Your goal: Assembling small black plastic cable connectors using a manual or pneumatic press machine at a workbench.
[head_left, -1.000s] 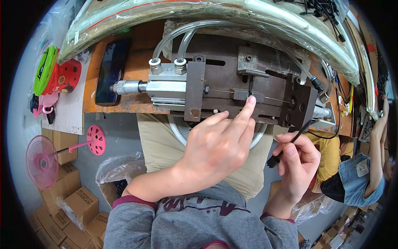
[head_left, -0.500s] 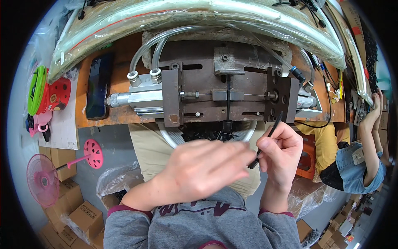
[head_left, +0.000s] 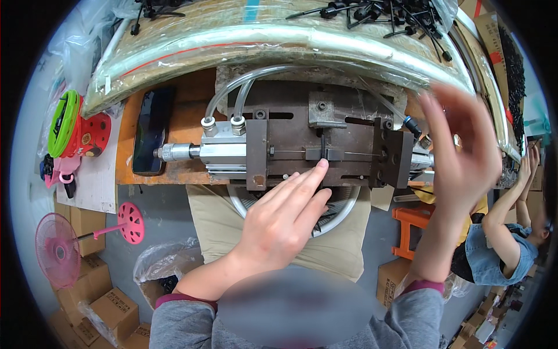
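Observation:
A thin black rod (head_left: 324, 142) stands out from the small metal block (head_left: 336, 153) in the middle of a brown metal fixture (head_left: 290, 131). My left hand (head_left: 282, 224) reaches over the fixture's front edge, its fingers close together on the rod's near part, which they mostly cover. The grip underneath is hidden. My right hand (head_left: 465, 148) is raised beside the fixture's right end, blurred by motion, with thumb and fingers apart and nothing visible between them. In front of the fixture, a white-rimmed round container (head_left: 349, 205) is partly hidden by my left hand.
Metal cylinders (head_left: 224, 154) with clear hoses (head_left: 256, 72) flank the fixture. A phone (head_left: 152, 134) lies at the left. Behind, several black rod pieces (head_left: 363, 10) rest on a plastic-wrapped surface. A pink fan (head_left: 58, 250), orange stool (head_left: 410, 230) and a co-worker (head_left: 500, 244) are around.
My left hand has moved forward onto the rod in the fixture. My right hand has swung up and right; the black rod it held no longer shows. The view has shifted.

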Action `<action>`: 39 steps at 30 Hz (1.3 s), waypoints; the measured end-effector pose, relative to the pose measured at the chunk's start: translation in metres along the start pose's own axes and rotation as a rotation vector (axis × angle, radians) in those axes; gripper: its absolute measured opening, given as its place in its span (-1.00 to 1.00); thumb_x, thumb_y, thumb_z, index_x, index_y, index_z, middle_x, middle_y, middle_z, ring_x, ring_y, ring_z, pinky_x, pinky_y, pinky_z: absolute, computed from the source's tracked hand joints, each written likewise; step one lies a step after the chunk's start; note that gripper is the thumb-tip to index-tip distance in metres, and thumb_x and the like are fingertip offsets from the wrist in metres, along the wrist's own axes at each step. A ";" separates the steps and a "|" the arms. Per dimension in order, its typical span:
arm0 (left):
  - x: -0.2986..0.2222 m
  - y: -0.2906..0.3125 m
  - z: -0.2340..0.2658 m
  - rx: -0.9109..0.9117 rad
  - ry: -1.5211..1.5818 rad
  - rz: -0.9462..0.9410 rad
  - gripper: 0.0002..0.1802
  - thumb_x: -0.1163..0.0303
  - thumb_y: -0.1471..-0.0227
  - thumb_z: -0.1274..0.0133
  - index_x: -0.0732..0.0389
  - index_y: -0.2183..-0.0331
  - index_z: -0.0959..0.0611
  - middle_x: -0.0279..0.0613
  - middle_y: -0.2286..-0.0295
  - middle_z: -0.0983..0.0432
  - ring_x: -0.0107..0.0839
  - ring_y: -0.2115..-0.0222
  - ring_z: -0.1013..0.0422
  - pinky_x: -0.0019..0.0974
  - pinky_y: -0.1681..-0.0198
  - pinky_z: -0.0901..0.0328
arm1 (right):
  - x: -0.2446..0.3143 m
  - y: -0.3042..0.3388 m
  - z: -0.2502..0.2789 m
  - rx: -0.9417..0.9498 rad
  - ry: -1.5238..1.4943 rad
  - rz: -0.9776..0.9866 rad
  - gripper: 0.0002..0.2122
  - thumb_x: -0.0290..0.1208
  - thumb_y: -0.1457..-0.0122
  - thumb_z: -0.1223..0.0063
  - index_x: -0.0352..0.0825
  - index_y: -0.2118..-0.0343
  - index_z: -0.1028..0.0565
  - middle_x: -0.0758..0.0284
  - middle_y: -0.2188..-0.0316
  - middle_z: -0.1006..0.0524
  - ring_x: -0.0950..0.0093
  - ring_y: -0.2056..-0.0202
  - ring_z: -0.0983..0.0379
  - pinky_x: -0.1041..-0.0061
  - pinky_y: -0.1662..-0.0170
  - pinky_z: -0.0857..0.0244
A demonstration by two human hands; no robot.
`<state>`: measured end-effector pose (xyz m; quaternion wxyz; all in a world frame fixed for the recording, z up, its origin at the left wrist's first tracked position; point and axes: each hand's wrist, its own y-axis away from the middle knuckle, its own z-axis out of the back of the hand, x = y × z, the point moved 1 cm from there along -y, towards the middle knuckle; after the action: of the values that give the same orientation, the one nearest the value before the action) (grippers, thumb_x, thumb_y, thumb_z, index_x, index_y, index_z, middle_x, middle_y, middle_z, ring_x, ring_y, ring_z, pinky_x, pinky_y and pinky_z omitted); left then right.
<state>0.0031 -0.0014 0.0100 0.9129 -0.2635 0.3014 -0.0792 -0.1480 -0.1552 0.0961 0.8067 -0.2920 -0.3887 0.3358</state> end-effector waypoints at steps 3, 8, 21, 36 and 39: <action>-0.003 -0.005 -0.006 0.034 -0.119 -0.024 -0.75 0.48 0.18 -0.28 0.30 0.35 -0.66 -0.02 -0.01 -0.51 -0.23 0.29 -0.56 -0.23 0.09 -0.47 | -0.040 -0.063 -0.017 0.123 0.350 0.429 -0.75 -0.53 -0.08 -0.26 -0.21 0.14 -0.60 0.47 0.22 -0.59 0.67 0.43 -0.43 0.69 0.46 -0.27; -0.004 -0.013 -0.005 0.051 -0.185 -0.037 -0.75 0.46 0.21 -0.29 0.27 0.37 -0.66 -0.03 0.00 -0.52 -0.30 0.41 -0.56 -0.31 0.22 -0.48 | -0.054 -0.126 -0.053 0.396 0.752 0.724 -0.68 -0.60 0.01 -0.18 -0.36 0.13 -0.49 0.27 0.21 -0.47 0.35 0.21 -0.50 0.42 0.18 -0.43; 0.000 -0.008 -0.009 0.071 -0.177 -0.021 -0.74 0.48 0.23 -0.31 0.26 0.37 -0.68 -0.03 -0.01 -0.52 -0.39 0.55 -0.51 -0.41 0.43 -0.40 | -0.036 -0.157 -0.084 0.899 0.423 0.468 -0.68 -0.48 0.15 -0.23 -0.45 0.25 -0.55 0.07 0.31 -0.57 0.13 0.20 -0.52 0.28 0.11 -0.40; -0.002 -0.002 0.010 0.122 -0.004 -0.030 -0.75 0.46 0.17 -0.30 0.26 0.34 -0.66 -0.07 0.01 -0.54 -0.36 0.58 -0.49 -0.40 0.47 -0.39 | 0.003 -0.172 -0.060 0.795 0.259 0.047 -0.66 -0.39 0.11 -0.41 -0.49 0.29 -0.59 0.15 0.46 -0.61 0.39 0.40 -0.54 0.38 0.28 -0.40; -0.007 0.001 0.015 0.163 0.094 -0.048 -0.75 0.44 0.15 -0.30 0.25 0.33 -0.66 -0.10 0.03 -0.55 -0.35 0.56 -0.51 -0.39 0.47 -0.40 | -0.020 -0.171 -0.072 0.783 0.220 0.091 -0.57 -0.37 0.12 -0.43 -0.50 0.19 -0.59 0.15 0.35 -0.64 0.38 0.33 -0.56 0.43 0.22 -0.43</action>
<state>0.0063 0.0080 0.0240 0.9140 -0.1916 0.3301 -0.1378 -0.0446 -0.2891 0.1753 0.8780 -0.0142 -0.1297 0.4605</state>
